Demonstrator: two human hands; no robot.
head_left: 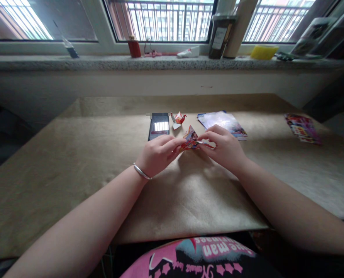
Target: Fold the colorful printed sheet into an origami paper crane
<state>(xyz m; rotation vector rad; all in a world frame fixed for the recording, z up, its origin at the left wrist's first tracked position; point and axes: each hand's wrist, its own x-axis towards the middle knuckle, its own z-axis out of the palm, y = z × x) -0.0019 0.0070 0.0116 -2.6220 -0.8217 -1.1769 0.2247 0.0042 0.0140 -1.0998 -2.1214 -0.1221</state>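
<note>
Between my two hands is a colourful piece of folded paper (191, 135), its pointed tip standing up. My left hand (160, 152) pinches its left side; a silver bangle circles that wrist. On the other side, my right hand (222, 148) grips the right part between thumb and fingers, where a narrow strip of the paper sticks out. Just beyond my hands stands a small red folded paper figure (179, 119), shaped like a crane. A dark phone (159, 126) lies to its left, with the window reflected in its screen.
Printed sheets (225, 121) lie beyond my right hand. Another stack of colourful papers (302, 128) rests far right on the brown table (73, 162). The windowsill (102, 65) behind carries a red container (134, 48), a dark lidded jar (219, 38) and a yellow item (263, 52).
</note>
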